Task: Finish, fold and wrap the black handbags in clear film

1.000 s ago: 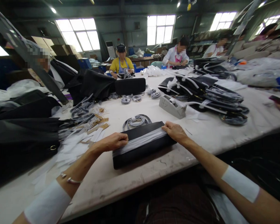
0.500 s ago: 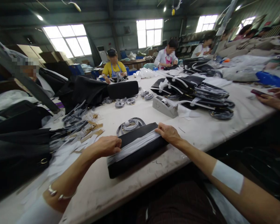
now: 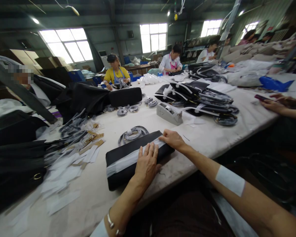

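Note:
A long black bag (image 3: 123,154) lies near the front edge of the white table (image 3: 212,135). A strip of clear film (image 3: 120,163) runs along its top. My left hand (image 3: 146,164) lies flat on the bag's right half, fingers stretched out over the film. At the bag's right end my right hand (image 3: 172,139) has its fingers curled down, pinching the end of the film. A coiled grey strap (image 3: 132,133) rests just behind the bag.
A grey tape dispenser (image 3: 169,113) stands behind my right hand. Stacked black bags (image 3: 199,97) fill the right middle; black bags (image 3: 12,164) and paper slips (image 3: 71,161) lie left. Several co-workers sit at the far end; another person's hand (image 3: 273,105) holds a phone at right.
My left hand has moved from the bag's left end to its right half and has opened flat. My right hand stays at the right end. The view has shifted right.

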The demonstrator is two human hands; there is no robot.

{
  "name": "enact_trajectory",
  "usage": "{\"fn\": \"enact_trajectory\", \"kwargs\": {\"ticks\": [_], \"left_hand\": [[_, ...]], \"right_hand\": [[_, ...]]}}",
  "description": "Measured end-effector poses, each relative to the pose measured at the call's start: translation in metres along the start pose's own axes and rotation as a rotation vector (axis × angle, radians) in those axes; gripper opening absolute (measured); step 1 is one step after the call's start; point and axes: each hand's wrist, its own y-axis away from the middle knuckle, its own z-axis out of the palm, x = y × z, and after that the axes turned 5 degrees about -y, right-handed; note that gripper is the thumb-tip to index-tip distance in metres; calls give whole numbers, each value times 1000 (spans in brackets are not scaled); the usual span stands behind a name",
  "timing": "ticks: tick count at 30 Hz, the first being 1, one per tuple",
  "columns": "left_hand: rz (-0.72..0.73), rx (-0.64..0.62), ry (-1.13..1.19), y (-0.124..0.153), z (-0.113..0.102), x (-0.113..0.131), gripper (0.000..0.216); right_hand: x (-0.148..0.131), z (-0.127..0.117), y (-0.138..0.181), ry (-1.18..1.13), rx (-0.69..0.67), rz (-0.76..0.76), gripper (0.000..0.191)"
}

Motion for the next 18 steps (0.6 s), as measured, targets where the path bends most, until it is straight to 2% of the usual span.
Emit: {"fn": "enact_trajectory", "kwargs": {"ticks": [5,7,9,11,13,16,18], "left_hand": [[-16,23,-16,3,-2,3,74],[-20,38,-23,3,0,4,73],[-21,52,-28,3,2,4,70],[-22,61,-31,3,3,5,68],[-23,71,-38,3,3,4,67],[-18,90,-44,4,5,4,66],[-14,112,-41,4,8,3,65]], "right_hand": [[24,-16,-9,-156,97,126,33],[23,-13,-7,-217,87,118,41],[16,-5,-4,-238,55,48,48],[10,3,-3,-259,36,2,43],[14,2,-6,-326,22,44,32],[38,-21,-21,-459,16,147,26],[57,-49,-38,-481,121,156,24]]}}
